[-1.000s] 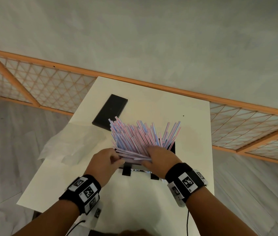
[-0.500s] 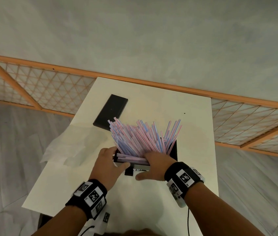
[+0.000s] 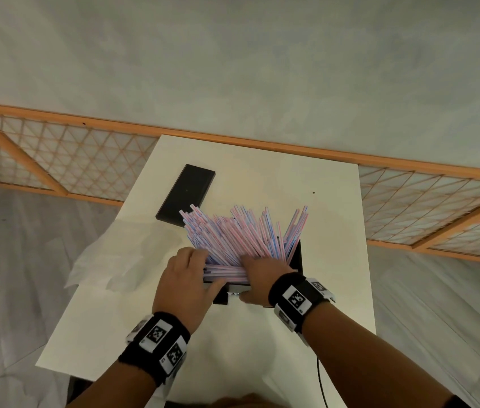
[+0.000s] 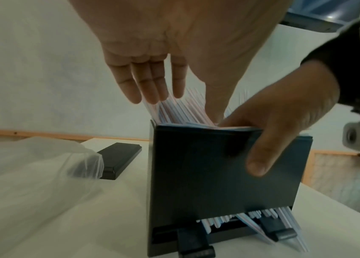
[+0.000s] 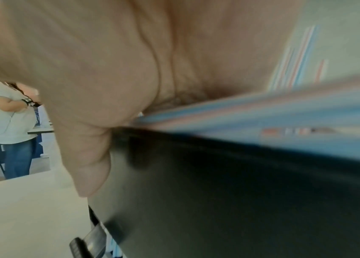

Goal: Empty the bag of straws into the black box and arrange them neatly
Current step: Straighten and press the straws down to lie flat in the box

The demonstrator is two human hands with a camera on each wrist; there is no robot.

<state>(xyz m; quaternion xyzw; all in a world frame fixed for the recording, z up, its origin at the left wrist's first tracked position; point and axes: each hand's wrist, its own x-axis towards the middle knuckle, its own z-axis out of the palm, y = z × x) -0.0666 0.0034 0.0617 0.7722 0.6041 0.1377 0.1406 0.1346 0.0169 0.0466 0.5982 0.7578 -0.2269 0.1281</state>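
The pink-and-blue striped plastic straws (image 3: 244, 234) are in the upright black plastic box (image 4: 218, 174) but splayed; my flat left hand (image 3: 187, 285) combs them while my right hand (image 3: 259, 278) grips the box's top edge. The clear plastic bag (image 3: 124, 260) lies empty by the tabletop's left edge.

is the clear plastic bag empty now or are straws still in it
Empty: the crumpled clear plastic bag lies flat, and the striped straws stand in the black box.

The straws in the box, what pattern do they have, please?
The straws are white with pink and blue stripes, clearest in the head view.
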